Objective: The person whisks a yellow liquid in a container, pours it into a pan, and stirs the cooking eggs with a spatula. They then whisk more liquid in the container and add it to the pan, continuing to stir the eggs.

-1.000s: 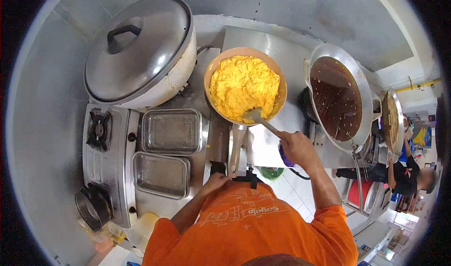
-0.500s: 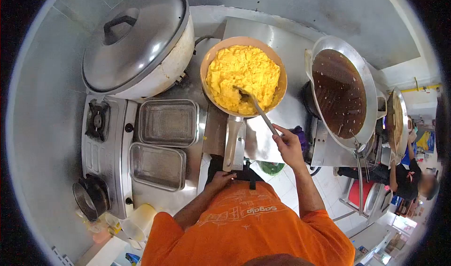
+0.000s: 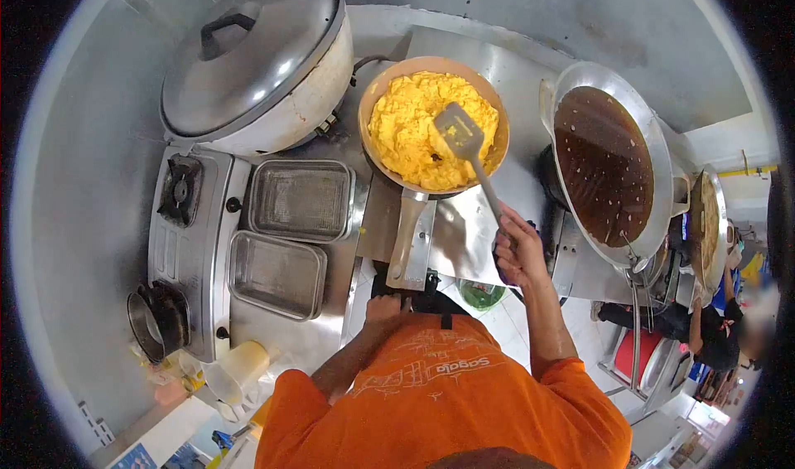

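Fluffy yellow scrambled eggs (image 3: 402, 133) fill a tan-rimmed frying pan (image 3: 370, 88) on the burner. My right hand (image 3: 523, 252) is closed round the handle of a grey spatula (image 3: 460, 131). Its flat blade is lifted over the eggs, with bits of egg stuck to it. A small dark gap shows in the eggs under the blade. My left hand (image 3: 384, 310) is low at the stove's front edge, just below the end of the pan handle (image 3: 406, 237). Its fingers look curled, but what they touch is hidden.
At the right stands a wide wok of dark oil (image 3: 603, 166) with a strainer hooked on its rim. Two wire-mesh trays (image 3: 300, 200) lie left of the pan, beside a gas stove (image 3: 186, 253). A large lidded cooker (image 3: 257, 63) stands behind. Another person (image 3: 716, 332) is at far right.
The spatula has come up out of the eggs, its blade now showing above them. My right hand has moved slightly right and down. The view has shifted a little.
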Tool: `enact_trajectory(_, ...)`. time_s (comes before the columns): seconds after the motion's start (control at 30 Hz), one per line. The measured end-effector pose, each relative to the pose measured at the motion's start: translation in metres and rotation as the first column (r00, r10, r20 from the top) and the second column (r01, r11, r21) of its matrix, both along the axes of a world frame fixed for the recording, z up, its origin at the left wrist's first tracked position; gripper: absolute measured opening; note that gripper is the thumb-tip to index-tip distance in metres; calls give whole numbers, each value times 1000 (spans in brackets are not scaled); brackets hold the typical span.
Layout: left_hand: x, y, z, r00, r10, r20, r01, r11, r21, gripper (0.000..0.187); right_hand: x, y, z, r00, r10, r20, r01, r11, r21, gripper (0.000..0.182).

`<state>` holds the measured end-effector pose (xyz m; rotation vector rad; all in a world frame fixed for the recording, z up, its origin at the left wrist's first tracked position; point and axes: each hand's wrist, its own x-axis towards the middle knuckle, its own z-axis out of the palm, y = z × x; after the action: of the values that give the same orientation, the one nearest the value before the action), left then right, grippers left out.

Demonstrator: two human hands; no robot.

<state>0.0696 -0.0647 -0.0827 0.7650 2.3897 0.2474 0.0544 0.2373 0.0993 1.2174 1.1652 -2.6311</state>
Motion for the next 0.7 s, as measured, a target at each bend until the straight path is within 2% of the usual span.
enact_trajectory(0.1, 7, -1, -27, 1000, 22, 21, -22, 1000, 1, 41, 1, 12, 21, 1000, 4, -8, -3, 998, 61, 37)
enact_trajectory(0.2, 1, -8, -19, 987, -161, 15, 161, 986, -37, 42, 9, 25, 28, 995, 95, -33, -78, 938, 338, 35)
enact_trajectory(0.27, -6, -5, -5, 992, -128, 11, 128, 992, -15, 41, 8, 31, 31, 992, 125, 22, -111, 774, 624, 34)
enact_trajectory(0.33, -9, -2, 4, 994, -113, 3, 113, 994, 8, 41, 6, 34, 33, 984, 122, 134, -178, 527, 831, 34)
enact_trajectory(0.43, -16, -2, 12, 992, -125, -10, 126, 989, 80, 43, 1, 33, 25, 981, 133, 143, -174, 264, 949, 33)
enact_trajectory(0.5, -25, -9, 15, 988, -155, -5, 153, 972, 178, 44, -2, 27, 24, 967, 158, 200, -225, 159, 961, 32)
enact_trajectory(0.53, -29, -13, 14, 991, -129, 26, 119, 963, 240, 45, -5, 21, 24, 958, 168, 233, -252, 106, 962, 31)
enact_trajectory(0.6, -40, -20, 5, 992, -84, 95, 45, 933, 356, 48, -11, 6, 24, 953, 190, 234, -256, 101, 961, 30)
enact_trajectory(0.63, -45, -24, 1, 960, 19, 278, -137, 902, 409, 51, -12, -2, 22, 950, 212, 230, -252, 84, 964, 31)
enact_trajectory(0.67, -50, -28, -4, 882, 104, 459, -320, 847, 424, 54, -13, -9, 20, 946, 233, 227, -248, 67, 966, 31)
enact_trajectory(0.7, -53, -30, -6, 762, 165, 626, -494, 773, 398, 57, -14, -16, 26, 917, 267, 295, -330, 94, 939, 31)
